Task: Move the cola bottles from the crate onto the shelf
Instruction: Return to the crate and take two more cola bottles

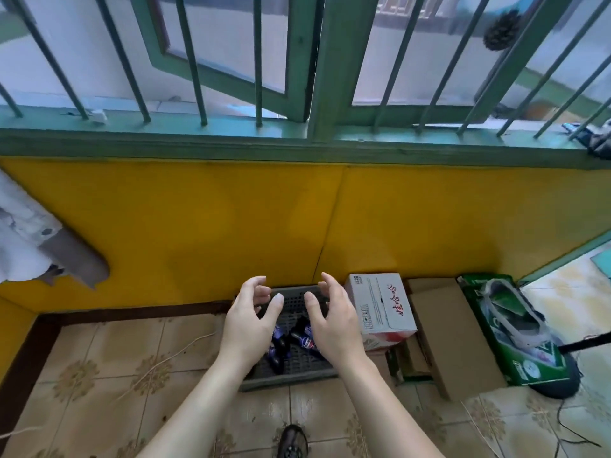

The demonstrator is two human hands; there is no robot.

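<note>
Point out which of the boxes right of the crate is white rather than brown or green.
The white box, right beside the crate, with red print on top. The brown cardboard box and green box lie further right.

Dark grey perforated plastic crate (291,361), matt. Dark cola bottles (302,337), glossy plastic. Plain brown cardboard box (453,338), matt. Beige patterned floor tiles (99,375), slight sheen.

bare forearms, no sleeves; dark shoe (292,441)
</note>
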